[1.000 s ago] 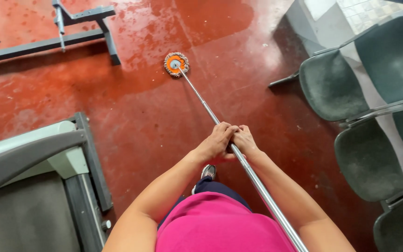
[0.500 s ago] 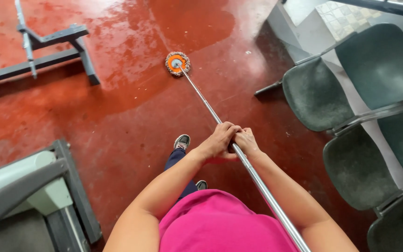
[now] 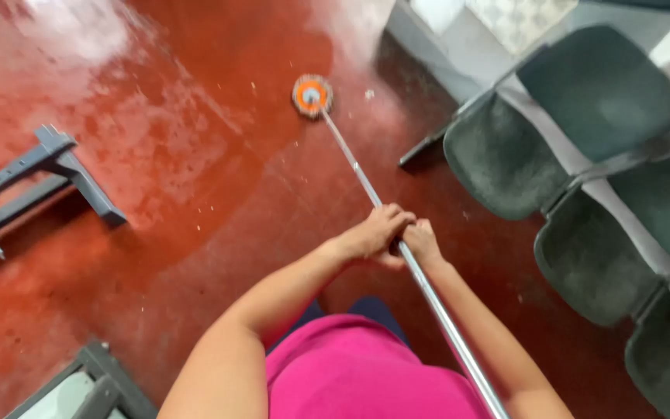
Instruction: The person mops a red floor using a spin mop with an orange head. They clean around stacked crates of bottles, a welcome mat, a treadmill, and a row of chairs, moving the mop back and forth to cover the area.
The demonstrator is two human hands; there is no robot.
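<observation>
**Mop pushed out over the wet red floor**

Both hands hold one long silver mop pole [image 3: 366, 182]. The left hand [image 3: 374, 233] is wrapped tight around it, and the right hand [image 3: 422, 240] grips it just beside, so the two hands touch. The round orange mop head [image 3: 312, 95] sits flat on the red floor [image 3: 195, 256], far out in front, near the top edge of the floor by the pale wall [image 3: 428, 46].

A moment ago the grey metal frame [image 3: 71, 174] was up by the top edge. Now it lies over at the left edge, and the dark green chairs [image 3: 583, 155] look closer on the right. The hands held on the same way. So the person has turned and moved on to a new patch. The floor shines wet at the top left.
</observation>
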